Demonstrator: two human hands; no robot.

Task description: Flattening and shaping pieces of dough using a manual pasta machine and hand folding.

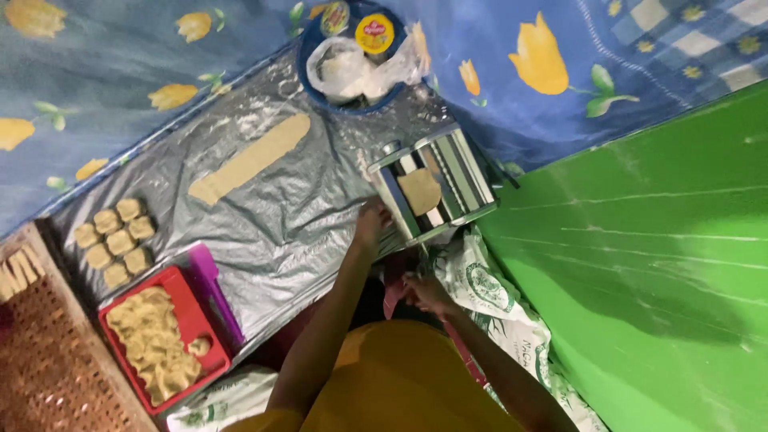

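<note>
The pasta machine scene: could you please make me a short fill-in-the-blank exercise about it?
1. The left hand rests on the ___ machine.
2. The shaped dough fills a ___ tray.
3. The long dough strip lies on a ___ sheet.

Missing words: pasta; red; plastic

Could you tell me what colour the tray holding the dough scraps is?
The tray is red, seen in the head view.

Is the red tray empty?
No, the red tray is heaped with pale dough pieces.
</note>
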